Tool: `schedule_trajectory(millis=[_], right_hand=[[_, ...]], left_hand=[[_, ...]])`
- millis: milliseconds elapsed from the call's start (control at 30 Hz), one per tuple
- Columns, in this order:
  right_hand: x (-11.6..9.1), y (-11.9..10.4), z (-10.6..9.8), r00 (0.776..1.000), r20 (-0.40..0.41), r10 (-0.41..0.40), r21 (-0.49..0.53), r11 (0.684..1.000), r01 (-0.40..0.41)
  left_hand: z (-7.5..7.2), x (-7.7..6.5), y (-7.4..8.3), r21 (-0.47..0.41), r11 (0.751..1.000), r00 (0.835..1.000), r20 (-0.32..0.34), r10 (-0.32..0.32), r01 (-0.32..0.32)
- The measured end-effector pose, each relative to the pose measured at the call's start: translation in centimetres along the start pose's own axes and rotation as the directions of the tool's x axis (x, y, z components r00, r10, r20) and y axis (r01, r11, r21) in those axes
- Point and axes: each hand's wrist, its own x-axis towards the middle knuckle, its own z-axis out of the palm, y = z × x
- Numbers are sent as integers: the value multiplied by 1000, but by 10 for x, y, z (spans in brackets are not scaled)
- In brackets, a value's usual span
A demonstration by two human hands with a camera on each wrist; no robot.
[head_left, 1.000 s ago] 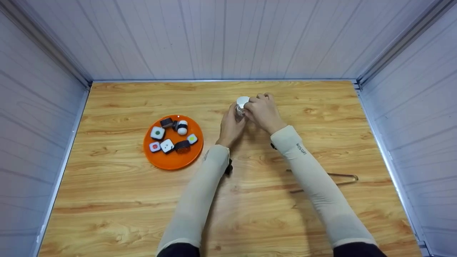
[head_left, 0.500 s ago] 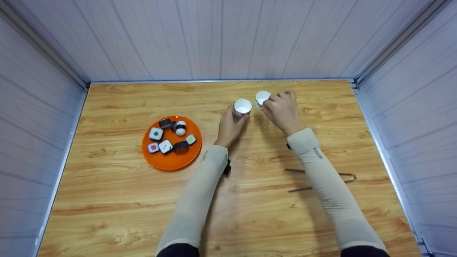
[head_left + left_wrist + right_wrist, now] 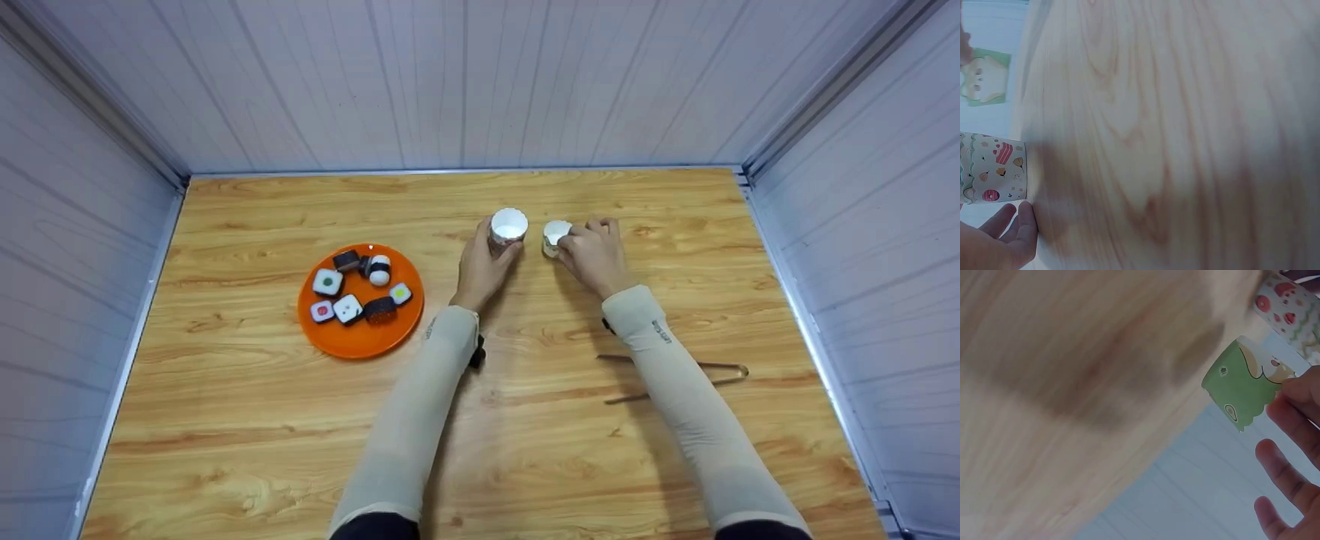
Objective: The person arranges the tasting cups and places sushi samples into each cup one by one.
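Observation:
In the head view, my left hand [image 3: 482, 268] holds an upright white paper baking cup [image 3: 508, 225] between thumb and fingers. Its side, in the left wrist view, has pink and orange dessert prints [image 3: 999, 169], and it stands on the table. To its right, my right hand [image 3: 596, 253] pinches the rim of a smaller-looking paper baking cup [image 3: 553, 238]. The right wrist view shows this cup's green side with a cartoon print [image 3: 1244, 382]. Its base hangs a little above the table, with a shadow below. The middle and ring fingers of the right hand stay spread off the cup.
On the left lies an orange plate [image 3: 360, 345] with several toy sushi pieces [image 3: 348, 308]. Metal tongs [image 3: 724, 366] lie on the wooden table [image 3: 525, 450], partly beneath my right forearm. White panel walls [image 3: 465, 82] enclose the back and sides.
My right hand has drawn the green cup out of the other cup and off to the right, then lowered it towards the table. My left hand keeps holding its cup in nearly the same place.

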Motion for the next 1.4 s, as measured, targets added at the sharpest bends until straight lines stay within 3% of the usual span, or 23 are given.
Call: schedule_trajectory(millis=[267, 733, 1200, 1400], right_hand=[[-4, 1, 12, 999, 39, 2, -12, 1000, -1], [-2, -1, 4, 999, 32, 18, 16, 1000, -18], [37, -29, -26, 993, -98, -66, 63, 995, 72], [50, -49, -24, 994, -40, -98, 72, 992, 100]], left_hand=[[1, 1, -1, -7, 1000, 1000, -7, 8, -8], [2, 0, -1, -3, 1000, 1000, 3, -6, 6], [0, 2, 0, 5, 1000, 1000, 10, -18, 18], [2, 3, 1, 22, 1000, 1000, -10, 16, -16]])
